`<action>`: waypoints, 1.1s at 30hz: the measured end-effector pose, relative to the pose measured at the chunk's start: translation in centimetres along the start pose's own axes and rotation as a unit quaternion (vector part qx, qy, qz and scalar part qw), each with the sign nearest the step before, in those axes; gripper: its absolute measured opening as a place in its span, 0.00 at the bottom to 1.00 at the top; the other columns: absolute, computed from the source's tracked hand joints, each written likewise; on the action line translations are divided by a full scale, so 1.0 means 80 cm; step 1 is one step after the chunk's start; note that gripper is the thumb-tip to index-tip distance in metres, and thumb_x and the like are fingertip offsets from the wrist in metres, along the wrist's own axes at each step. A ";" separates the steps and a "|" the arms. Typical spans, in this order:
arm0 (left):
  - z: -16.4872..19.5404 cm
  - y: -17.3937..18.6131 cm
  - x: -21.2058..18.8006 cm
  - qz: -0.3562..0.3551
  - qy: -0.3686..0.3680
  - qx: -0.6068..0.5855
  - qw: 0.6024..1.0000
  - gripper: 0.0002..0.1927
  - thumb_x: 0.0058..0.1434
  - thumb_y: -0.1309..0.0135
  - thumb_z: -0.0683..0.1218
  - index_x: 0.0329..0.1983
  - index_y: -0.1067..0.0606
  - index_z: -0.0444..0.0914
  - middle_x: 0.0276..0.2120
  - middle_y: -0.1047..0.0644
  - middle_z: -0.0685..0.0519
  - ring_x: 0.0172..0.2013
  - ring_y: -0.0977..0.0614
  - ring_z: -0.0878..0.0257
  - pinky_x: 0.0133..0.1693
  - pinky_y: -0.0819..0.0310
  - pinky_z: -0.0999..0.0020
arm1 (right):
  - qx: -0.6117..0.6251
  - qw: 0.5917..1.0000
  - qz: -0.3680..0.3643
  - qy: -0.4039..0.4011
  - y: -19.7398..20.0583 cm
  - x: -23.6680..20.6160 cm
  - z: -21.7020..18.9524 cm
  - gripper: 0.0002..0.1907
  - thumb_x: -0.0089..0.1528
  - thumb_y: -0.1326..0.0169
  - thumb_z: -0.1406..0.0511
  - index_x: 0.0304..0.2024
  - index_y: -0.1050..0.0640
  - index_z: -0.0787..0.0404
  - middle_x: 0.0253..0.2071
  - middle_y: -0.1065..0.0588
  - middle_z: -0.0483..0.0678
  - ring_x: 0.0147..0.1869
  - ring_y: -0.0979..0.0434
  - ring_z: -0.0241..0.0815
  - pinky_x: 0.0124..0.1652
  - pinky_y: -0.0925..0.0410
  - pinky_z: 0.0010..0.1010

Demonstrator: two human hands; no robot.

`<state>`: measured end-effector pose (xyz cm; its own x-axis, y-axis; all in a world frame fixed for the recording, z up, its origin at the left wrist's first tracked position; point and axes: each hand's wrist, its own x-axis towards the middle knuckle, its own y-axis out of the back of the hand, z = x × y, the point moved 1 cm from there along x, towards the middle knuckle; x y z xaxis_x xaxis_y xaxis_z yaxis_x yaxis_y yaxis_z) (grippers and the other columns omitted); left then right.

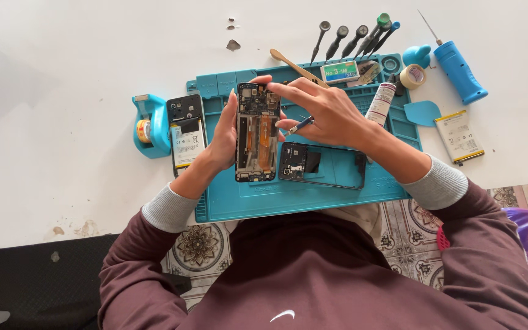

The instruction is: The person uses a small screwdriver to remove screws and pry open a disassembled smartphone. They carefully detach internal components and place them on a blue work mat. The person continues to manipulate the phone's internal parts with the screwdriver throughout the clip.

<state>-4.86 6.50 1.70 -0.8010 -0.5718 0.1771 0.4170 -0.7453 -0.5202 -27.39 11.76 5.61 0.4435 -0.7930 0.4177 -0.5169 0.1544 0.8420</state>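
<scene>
My left hand point(222, 135) holds an opened phone point(256, 132) upright over the blue work mat point(313, 189), its bare circuit board and orange flex cables facing me. My right hand point(328, 110) reaches across the phone's top with the index finger touching its upper edge, and a thin blue-handled tool point(299, 126) is pinched between the other fingers. A black phone frame point(322, 165) lies flat on the mat just right of the held phone.
A second opened phone point(186, 131) and a blue tape dispenser point(151, 125) lie left of the mat. Several screwdrivers point(355, 36), a wooden spatula point(294, 64), a glue tube point(380, 104), a tape roll point(412, 76), a blue electric driver point(458, 68) and a loose battery point(458, 135) sit behind and right.
</scene>
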 end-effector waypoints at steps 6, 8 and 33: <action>-0.007 0.005 -0.001 0.018 0.013 0.023 0.999 0.35 0.75 0.74 0.68 0.75 0.43 0.42 0.49 0.24 0.45 0.46 0.16 0.53 0.48 0.13 0.53 | -0.062 0.997 0.023 0.029 -0.008 -0.004 0.001 0.33 0.64 0.36 0.49 0.67 0.29 0.52 0.50 0.23 0.47 0.34 0.21 0.41 0.28 0.29 0.31; -0.008 0.004 -0.002 0.025 0.019 0.034 0.999 0.35 0.75 0.73 0.68 0.74 0.43 0.42 0.49 0.24 0.45 0.46 0.16 0.54 0.49 0.13 0.53 | -0.074 0.997 0.014 0.028 -0.011 -0.004 0.001 0.33 0.64 0.37 0.48 0.66 0.28 0.54 0.49 0.23 0.48 0.31 0.22 0.41 0.26 0.30 0.31; 0.005 0.023 0.005 0.085 -0.004 -0.024 0.996 0.43 0.69 0.71 0.71 0.74 0.43 0.37 0.49 0.22 0.37 0.47 0.15 0.48 0.46 0.12 0.48 | 0.034 0.997 0.036 -0.053 -0.005 -0.007 0.019 0.47 0.59 0.30 0.49 0.72 0.34 0.62 0.42 0.23 0.48 0.32 0.26 0.36 0.30 0.33 0.30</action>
<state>-4.23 4.81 1.14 -0.7176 -0.6908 0.0893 0.5246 -0.6204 -0.5830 -28.52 11.29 4.49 0.3258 -0.8394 0.4351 -0.5952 0.1755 0.7842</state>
